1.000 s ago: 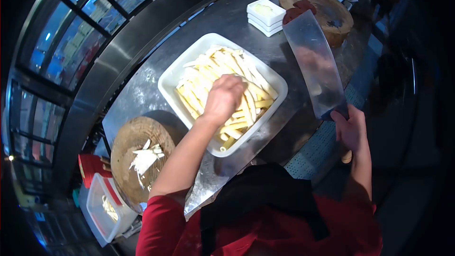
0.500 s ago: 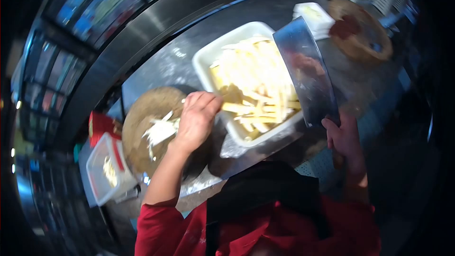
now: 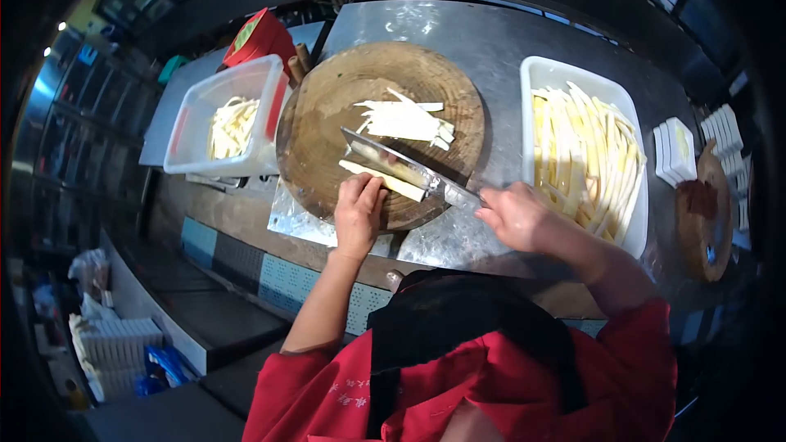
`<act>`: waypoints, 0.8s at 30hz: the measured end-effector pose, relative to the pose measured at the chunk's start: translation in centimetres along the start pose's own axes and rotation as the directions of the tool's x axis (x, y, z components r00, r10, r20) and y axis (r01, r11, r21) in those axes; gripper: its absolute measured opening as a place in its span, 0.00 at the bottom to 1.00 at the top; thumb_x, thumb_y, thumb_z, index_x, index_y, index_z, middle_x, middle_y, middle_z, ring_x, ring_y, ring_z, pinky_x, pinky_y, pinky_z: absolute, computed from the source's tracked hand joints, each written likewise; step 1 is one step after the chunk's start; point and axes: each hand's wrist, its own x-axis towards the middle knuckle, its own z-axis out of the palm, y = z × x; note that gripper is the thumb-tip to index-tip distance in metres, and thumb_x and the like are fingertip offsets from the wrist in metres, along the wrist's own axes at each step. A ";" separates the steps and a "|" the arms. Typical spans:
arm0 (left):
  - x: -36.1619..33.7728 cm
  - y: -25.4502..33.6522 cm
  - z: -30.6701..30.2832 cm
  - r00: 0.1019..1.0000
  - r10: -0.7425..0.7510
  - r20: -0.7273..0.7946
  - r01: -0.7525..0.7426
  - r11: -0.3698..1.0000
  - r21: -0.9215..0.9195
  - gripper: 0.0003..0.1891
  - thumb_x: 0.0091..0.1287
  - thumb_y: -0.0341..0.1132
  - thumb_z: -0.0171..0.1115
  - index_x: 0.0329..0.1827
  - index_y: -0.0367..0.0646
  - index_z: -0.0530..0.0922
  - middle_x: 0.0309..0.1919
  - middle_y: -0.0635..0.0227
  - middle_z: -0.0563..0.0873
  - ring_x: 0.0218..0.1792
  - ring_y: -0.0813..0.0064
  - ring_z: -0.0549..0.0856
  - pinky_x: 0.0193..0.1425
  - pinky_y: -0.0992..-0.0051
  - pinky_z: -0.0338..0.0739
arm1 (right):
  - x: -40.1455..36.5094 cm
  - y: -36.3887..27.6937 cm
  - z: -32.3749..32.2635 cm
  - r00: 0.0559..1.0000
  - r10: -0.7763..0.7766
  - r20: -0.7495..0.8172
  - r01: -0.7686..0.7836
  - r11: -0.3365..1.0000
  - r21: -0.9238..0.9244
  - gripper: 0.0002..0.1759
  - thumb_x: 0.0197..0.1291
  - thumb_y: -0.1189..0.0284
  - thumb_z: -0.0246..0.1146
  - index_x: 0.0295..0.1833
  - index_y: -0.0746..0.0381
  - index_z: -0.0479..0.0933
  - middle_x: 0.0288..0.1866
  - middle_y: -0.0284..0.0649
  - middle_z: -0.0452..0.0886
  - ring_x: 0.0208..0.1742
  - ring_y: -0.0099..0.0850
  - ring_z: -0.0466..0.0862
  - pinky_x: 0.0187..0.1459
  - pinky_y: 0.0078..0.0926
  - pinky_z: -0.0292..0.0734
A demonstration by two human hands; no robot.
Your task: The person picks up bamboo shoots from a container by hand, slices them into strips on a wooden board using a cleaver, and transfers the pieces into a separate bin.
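On a round wooden chopping block [image 3: 315,143] lies a pale yellow-white vegetable stalk [image 3: 403,188] near the front edge. My left hand [image 3: 358,209] has its fingers bent together on the stalk, pinning it at its left half. In my right hand [image 3: 520,217] is a cleaver [image 3: 401,165], gripped by the handle, its blade angled across the block just behind the stalk. Further back on the block sits a pile of white cut strips [image 3: 403,123].
A white tub [image 3: 528,82] full of long pale stalks stands right of the block. To the left is a clear plastic container [image 3: 176,143] with cut strips, beside a red box [image 3: 260,39]. Another wooden block [image 3: 720,221] and white containers [image 3: 675,151] are at far right.
My left hand has come from the white tub's edge to the block with a stalk. The cleaver has gone from raised over the tub to low over the block. The view has turned left.
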 end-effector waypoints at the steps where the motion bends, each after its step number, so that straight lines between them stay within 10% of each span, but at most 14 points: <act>1: 0.1 0.2 0.1 1.000 -0.008 -0.009 0.008 1.000 -0.016 0.13 0.57 0.26 0.68 0.45 0.40 0.81 0.43 0.60 0.81 0.47 0.56 0.81 0.49 0.63 0.78 | 0.2 0.0 0.0 0.999 -0.002 0.039 0.003 1.000 -0.030 0.14 0.66 0.63 0.58 0.41 0.65 0.75 0.33 0.58 0.81 0.41 0.56 0.82 0.42 0.51 0.77; 24: -0.2 -0.3 -0.8 0.999 -0.033 0.004 0.033 0.991 -0.126 0.11 0.55 0.25 0.69 0.40 0.40 0.80 0.39 0.60 0.80 0.41 0.57 0.79 0.45 0.63 0.77 | 2.5 -1.7 -1.2 0.985 -0.100 0.138 0.106 0.993 -0.041 0.13 0.64 0.69 0.56 0.39 0.70 0.74 0.32 0.60 0.80 0.38 0.59 0.81 0.41 0.53 0.72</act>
